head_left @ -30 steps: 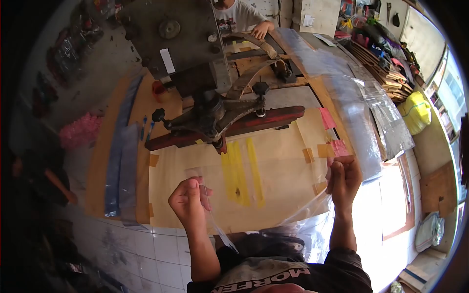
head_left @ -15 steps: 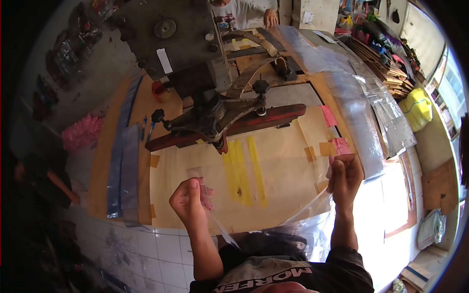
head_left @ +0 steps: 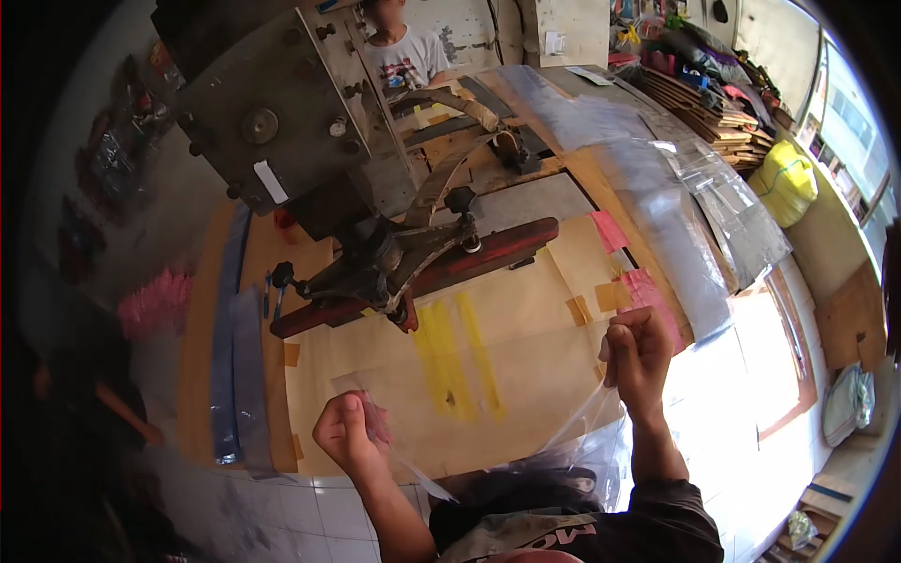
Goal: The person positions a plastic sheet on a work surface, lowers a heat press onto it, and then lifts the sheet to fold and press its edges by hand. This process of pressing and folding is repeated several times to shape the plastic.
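Note:
Between my two hands hangs a sheet of clear plastic, sagging toward my body over the table's near edge. My left hand pinches one corner, thumb on top. At the other side, my right hand has its fingers closed on the opposite corner, close to pink tape. Below the sheet lies brown paper with yellow strips down its middle. Just beyond stands a press machine with a long red-and-black bar above the paper.
Bluish plastic strips lie along the table's left side, beside pens. More clear plastic sheets cover the right side. A person in a white shirt is behind the machine. A yellow sack sits at the right.
The view has shifted, so the machine appears farther left and the person behind it shows more. Both hands appear slightly lower and farther left, still holding the plastic sheet.

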Motion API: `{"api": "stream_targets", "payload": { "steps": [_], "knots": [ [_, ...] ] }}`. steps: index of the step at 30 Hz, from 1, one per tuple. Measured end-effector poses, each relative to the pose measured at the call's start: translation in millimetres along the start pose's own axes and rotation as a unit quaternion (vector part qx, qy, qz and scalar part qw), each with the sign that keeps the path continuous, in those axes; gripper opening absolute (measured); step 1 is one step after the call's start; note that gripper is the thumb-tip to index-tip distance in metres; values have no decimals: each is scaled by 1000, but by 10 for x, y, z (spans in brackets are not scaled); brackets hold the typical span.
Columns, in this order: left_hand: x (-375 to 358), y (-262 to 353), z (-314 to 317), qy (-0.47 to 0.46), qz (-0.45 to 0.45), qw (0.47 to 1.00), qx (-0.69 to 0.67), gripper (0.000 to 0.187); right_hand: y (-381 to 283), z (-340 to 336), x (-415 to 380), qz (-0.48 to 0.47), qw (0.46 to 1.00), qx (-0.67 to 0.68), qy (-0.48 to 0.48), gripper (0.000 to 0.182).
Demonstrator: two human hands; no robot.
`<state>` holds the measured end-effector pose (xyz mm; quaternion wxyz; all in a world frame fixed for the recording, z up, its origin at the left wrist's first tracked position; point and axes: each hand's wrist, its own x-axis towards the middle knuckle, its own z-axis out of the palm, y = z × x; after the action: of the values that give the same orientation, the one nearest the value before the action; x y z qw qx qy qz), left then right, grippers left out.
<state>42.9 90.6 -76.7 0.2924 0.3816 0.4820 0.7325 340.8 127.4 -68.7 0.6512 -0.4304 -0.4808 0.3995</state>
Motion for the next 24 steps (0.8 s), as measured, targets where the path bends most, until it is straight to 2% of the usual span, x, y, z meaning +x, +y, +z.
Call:
{"api": "stream_targets", "payload": {
  "steps": [6, 8, 15, 24],
  "knots": [
    [-6, -92, 67, -2, -9, 1000, -7, 25, 18, -83, -14, 12, 1000, -18, 22, 4],
    [4, -101, 65, -42, -10, 999, -5, 27, 11, -103, -9, 8, 999, -21, 24, 4],
    [0, -115, 79, -58, -14, 998, -13, 26, 56, -132, -16, 15, 999, -22, 24, 4],
    [47, 25, 146, -77, -12, 996, 45, 26, 60, -127, -43, -1, 999, -26, 27, 5]
  ]
}}
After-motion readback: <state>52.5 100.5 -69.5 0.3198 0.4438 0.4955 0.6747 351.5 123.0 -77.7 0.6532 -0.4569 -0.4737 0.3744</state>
